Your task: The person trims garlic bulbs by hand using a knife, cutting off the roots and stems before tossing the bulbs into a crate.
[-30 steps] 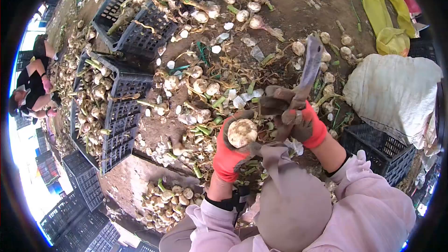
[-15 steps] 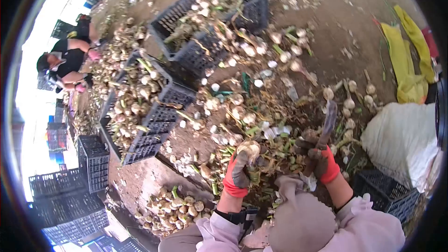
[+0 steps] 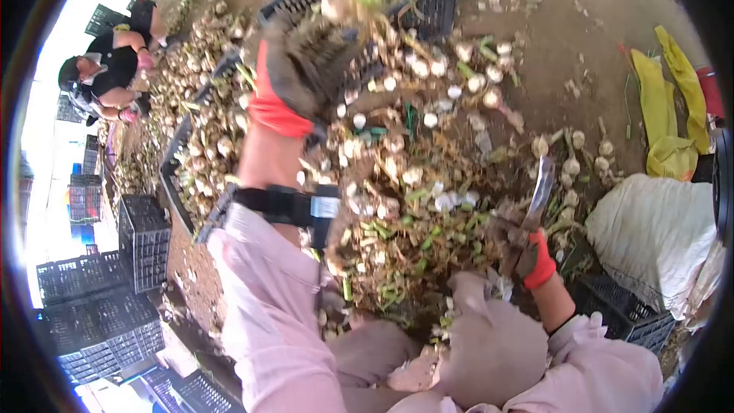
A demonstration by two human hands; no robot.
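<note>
My left hand [image 3: 294, 80], in a dark glove with a red cuff, reaches forward over the near side of a dark plastic crate [image 3: 437, 6]. Motion smears its fingers, and I cannot tell whether they hold anything. Just beyond them, a blurred garlic bulb [image 3: 340, 6] shows above the crate's contents. My right hand [image 3: 526, 258], gloved alike, is closed around the handle of a knife [image 3: 541, 190], its curved blade pointing up and away from me. Trimmed stems and leaves [image 3: 417, 248] litter the ground between my arms.
Left of my forearm, another crate [image 3: 177, 154] brims with garlic. A person [image 3: 115, 69] sits by a garlic heap [image 3: 195, 61] at the far left. Stacked crates [image 3: 99, 298] stand lower left. On the right lie a white sack [image 3: 657, 229], yellow sacking [image 3: 669, 107] and a crate [image 3: 627, 310].
My left hand has swung from in front of me, where it held a garlic bulb, forward and left to the crate. The right hand has moved slightly down, still holding the knife.
</note>
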